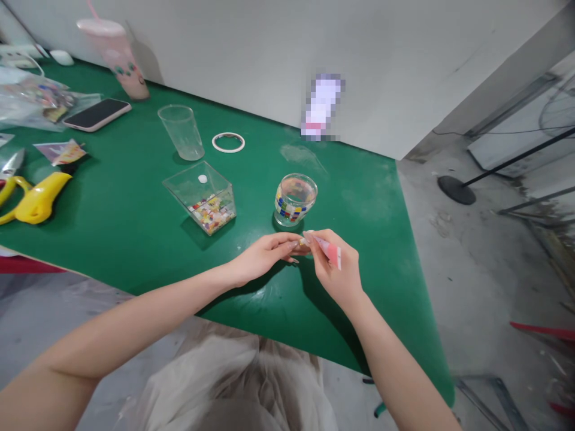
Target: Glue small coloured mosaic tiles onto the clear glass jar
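My right hand [339, 266] is closed around a small pink-and-white squeeze tube [333, 254], its narrow end pointing at my left fingertips. The fingers of my left hand [269, 251] are pinched together at the tube's tip, around a pale bit too small to make out. Just beyond both hands stands a clear glass cup [291, 211], banded with rows of coloured mosaic tiles. To its left, a clear square-sided container [231, 203] holds many small coloured tiles [215, 216] and has a white dot on its inner wall.
Behind the container are a clear plastic cup [184, 134] and a white ring [228, 149]. A pixelated upright shape [322, 105] leans on the wall. Farther left are a phone [99, 115], a pink tumbler [114, 54], plastic bags [27, 102] and a yellow-handled tool [39, 200]. The green table's [386, 239] right edge is near.
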Available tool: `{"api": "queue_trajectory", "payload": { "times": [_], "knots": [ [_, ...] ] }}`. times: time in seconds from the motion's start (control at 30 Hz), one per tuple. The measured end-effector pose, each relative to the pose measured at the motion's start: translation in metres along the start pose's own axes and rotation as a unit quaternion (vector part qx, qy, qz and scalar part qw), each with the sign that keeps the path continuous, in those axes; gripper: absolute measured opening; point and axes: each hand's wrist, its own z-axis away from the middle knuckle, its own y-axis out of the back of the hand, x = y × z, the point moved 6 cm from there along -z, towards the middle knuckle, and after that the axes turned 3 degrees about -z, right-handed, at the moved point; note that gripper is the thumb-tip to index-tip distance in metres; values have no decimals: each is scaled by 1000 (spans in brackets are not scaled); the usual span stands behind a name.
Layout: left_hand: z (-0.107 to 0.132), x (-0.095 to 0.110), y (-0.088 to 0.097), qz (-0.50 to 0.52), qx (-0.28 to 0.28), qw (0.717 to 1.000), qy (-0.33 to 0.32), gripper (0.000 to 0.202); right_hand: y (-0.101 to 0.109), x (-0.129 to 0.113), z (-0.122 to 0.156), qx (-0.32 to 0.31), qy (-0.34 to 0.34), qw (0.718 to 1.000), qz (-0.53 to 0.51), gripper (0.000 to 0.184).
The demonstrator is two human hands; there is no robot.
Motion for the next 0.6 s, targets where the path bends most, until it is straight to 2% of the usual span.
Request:
{"api": "queue_trajectory", "payload": {
  "times": [0.37,0.6],
  "knots": [
    [0,1,-1,-8,-12,1000,-11,37,3,-3,-1,9,-13,1000,-7,16],
    [1,4,-2,5,-5,1000,-9,34,1,-3,0,9,18,999,36,16]
  ]
}}
